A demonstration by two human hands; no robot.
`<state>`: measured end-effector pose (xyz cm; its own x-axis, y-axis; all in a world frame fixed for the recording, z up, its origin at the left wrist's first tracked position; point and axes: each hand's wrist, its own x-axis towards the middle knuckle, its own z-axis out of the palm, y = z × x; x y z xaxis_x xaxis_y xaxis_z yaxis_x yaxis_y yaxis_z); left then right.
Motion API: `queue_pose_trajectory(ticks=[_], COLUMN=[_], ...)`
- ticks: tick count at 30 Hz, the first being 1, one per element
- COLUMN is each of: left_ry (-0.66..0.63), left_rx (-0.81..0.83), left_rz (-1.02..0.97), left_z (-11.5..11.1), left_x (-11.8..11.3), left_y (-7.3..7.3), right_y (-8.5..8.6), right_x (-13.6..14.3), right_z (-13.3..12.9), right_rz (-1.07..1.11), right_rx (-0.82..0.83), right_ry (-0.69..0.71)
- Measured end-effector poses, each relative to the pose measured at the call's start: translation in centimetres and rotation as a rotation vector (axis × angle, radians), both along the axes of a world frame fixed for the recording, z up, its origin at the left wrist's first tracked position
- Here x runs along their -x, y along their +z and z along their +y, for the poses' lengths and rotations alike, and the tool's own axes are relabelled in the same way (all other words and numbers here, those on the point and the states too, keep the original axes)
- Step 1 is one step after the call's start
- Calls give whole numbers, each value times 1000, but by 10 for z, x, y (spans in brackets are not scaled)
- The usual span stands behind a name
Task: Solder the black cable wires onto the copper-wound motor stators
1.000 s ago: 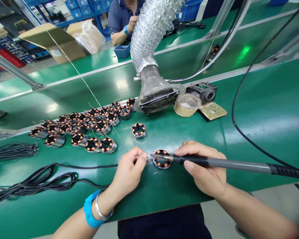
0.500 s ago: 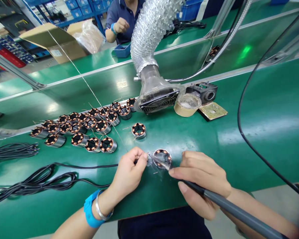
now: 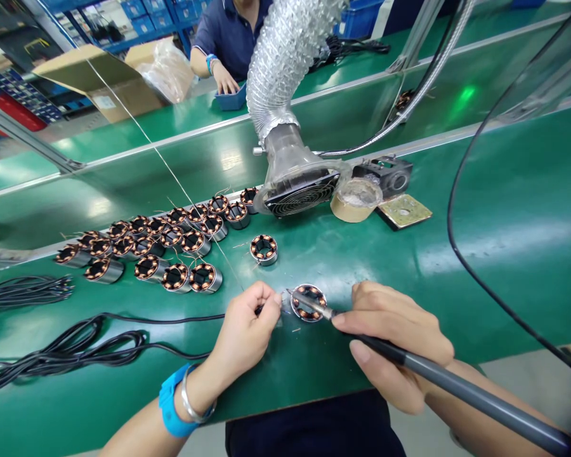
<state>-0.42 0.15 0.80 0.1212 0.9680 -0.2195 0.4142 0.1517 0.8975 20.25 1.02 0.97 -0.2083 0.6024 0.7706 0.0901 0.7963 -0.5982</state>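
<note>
My right hand (image 3: 400,343) is closed round the dark handle of a soldering iron (image 3: 438,374). The iron's metal tip reaches left over a copper-wound ring coil (image 3: 308,312) lying on the green table. Beside the coil's left edge, my left hand (image 3: 250,327) pinches the end of a black cable (image 3: 171,319); thin wire ends show just past its fingertips. Another ring coil (image 3: 264,249) stands a little behind, with its copper wires sticking out leftward.
Rows of coils (image 3: 147,244) stand at the left, near coiled black cables (image 3: 76,349). Behind the hands are a fan with a silver duct (image 3: 285,70), a tape roll (image 3: 356,198) and a yellowish pad (image 3: 404,211). Across the table, a person's hand (image 3: 225,79) is at a blue tray (image 3: 231,98).
My right hand and the iron have shifted slightly right, and the smoke over the coil has thinned. My left hand stays nearly still. The other person's hand has lowered to the blue tray.
</note>
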Motion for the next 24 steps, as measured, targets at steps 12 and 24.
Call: queue_pose_trajectory(ticks=[12, 24], left_ry=[9, -160], left_rx=[48, 71], left_rz=[-43, -137], left_z=[1, -4], left_x=[1, 8], left_y=[-3, 0], right_y=[-1, -17], right_x=[1, 25], right_z=[1, 19], right_rz=[6, -177], right_rx=[-24, -44], right_ry=[-36, -61])
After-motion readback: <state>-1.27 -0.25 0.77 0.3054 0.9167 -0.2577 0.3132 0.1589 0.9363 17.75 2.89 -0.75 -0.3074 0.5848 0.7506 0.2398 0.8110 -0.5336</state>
